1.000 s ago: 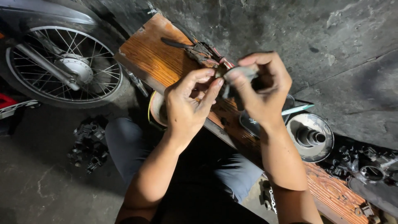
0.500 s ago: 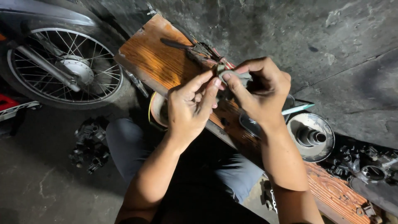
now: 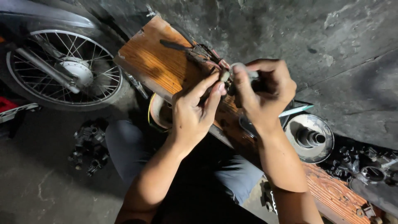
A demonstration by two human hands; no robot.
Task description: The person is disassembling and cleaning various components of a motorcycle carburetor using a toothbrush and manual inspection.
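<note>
Both hands have drifted slightly right and closer together since a second ago, fingertips now meeting over the wooden table point(image 3: 157, 66). Left hand point(image 3: 192, 112) has its grip pressed together, thumb and forefinger pinching a small pale metal part point(image 3: 225, 76) at the tips. Right hand point(image 3: 265, 93) is curled, its grip closed around a dark part point(image 3: 253, 85) mostly hidden in the fist, forefinger touching the pale part from the right. Both parts are held in the air just above the table's middle. Pliers-like tool point(image 3: 195, 52) lies on the table behind the hands. Round metal pulley-like piece point(image 3: 310, 138) sits right of the right wrist. Spoked motorcycle wheel point(image 3: 66, 72) stands at left, dark engine bits point(image 3: 87, 145) on the floor below it.
</note>
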